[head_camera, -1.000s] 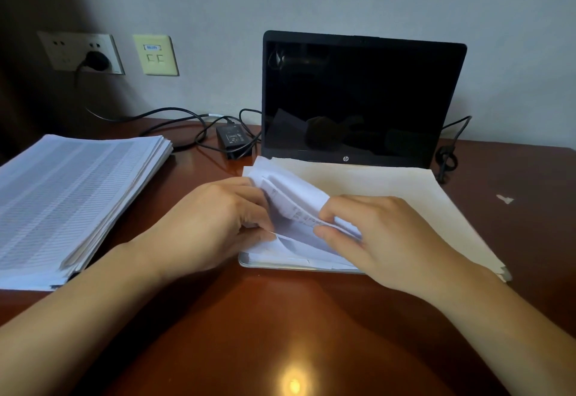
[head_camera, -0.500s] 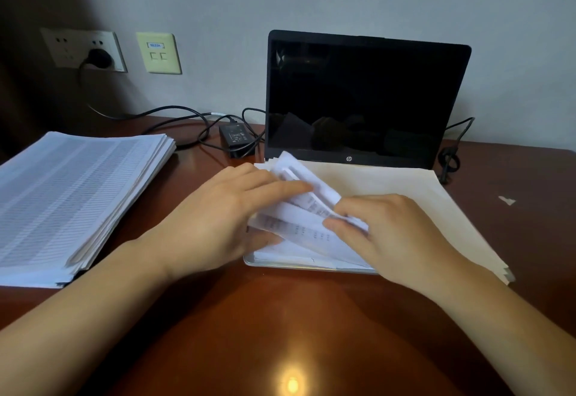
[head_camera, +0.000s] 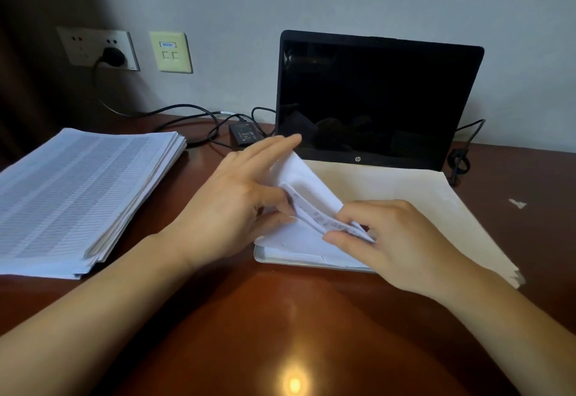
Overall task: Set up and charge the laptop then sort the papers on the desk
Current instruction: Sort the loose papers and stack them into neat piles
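Left hand outstretched, right hand pinched (thumb to forefinger)

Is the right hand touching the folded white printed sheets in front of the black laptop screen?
Touching. The head view shows the right hand pinching the folded white printed sheets between thumb and fingertips.
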Demonstrator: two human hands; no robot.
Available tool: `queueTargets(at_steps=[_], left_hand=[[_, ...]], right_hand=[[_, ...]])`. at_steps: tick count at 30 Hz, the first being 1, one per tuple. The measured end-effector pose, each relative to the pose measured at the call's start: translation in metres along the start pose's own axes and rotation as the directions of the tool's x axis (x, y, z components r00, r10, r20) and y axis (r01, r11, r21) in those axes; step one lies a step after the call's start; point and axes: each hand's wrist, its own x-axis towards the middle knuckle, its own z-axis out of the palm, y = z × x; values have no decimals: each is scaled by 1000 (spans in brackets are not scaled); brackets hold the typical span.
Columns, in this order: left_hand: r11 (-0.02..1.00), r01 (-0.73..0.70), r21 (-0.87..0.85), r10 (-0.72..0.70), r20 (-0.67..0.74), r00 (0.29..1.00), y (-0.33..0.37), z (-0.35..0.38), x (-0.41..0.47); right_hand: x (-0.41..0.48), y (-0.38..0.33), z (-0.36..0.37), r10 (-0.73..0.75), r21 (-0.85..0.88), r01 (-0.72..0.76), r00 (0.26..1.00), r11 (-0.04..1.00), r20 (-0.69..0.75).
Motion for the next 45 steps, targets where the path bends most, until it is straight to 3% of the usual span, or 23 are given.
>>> queueTargets(at_steps=[4, 7, 10, 12, 14, 16, 19, 23, 25, 27, 29, 30, 35, 38, 43, 45], left_hand=[[989, 55, -135, -62, -47, 997, 1, 3, -2], [998, 26, -52, -34, -142, 989, 1, 2, 1], [999, 42, 25, -34, -271, 962, 1, 0, 3], [997, 56, 56, -34, -336, 941, 1, -1, 2], [995, 91, 36, -70, -389, 919, 1, -2, 2], [980, 193, -46, -194, -427, 883, 4, -3, 2], [942, 305, -142, -336, -425, 840, 10, -4, 4], [891, 318, -324, -420, -320, 849, 19, -1, 21], [764, 254, -593, -442, -193, 876, 25, 0, 34], [491, 255, -833, -479, -14, 878, 30, -3, 44], [289, 273, -918, -516, 90, 852, 29, -7, 50], [257, 278, -925, -535, 103, 839, 27, -10, 52], [320, 312, -894, -555, 90, 827, 24, -21, 62], [320, 361, -876, -577, 123, 807, 33, -8, 56], [291, 356, -888, -728, 35, 684, 35, 6, 44], [280, 352, -893, -746, 29, 665, 32, 9, 42]], right_hand=[[0, -2, 1, -2, 26, 2, 1000, 1000, 8], [-2, -4, -7, 66, 109, -75, 995, 991, 79], [0, -3, -12, 161, -139, -151, 985, 979, 65], [4, 4, -15, 233, -357, -204, 972, 912, 39], [5, 11, -16, 304, -396, -298, 951, 869, -47], [4, 19, -16, 263, -298, -317, 942, 900, -208], [4, 24, -18, 292, 16, -312, 869, 950, -400], [8, 24, -26, 480, 558, -225, 798, 799, -365], [9, 23, -32, 509, 687, -153, 785, 710, -352], [9, 23, -37, 554, 789, -108, 769, 605, -320], [9, 25, -41, 592, 849, -68, 746, 524, -305], [9, 25, -42, 610, 864, -52, 730, 501, -309], [9, 25, -53, 662, 893, 24, 663, 450, -351], [8, 24, -54, 634, 878, 19, 684, 478, -360], [10, 23, -50, 567, 828, -56, 755, 558, -330], [10, 22, -46, 554, 808, -79, 766, 584, -326]])
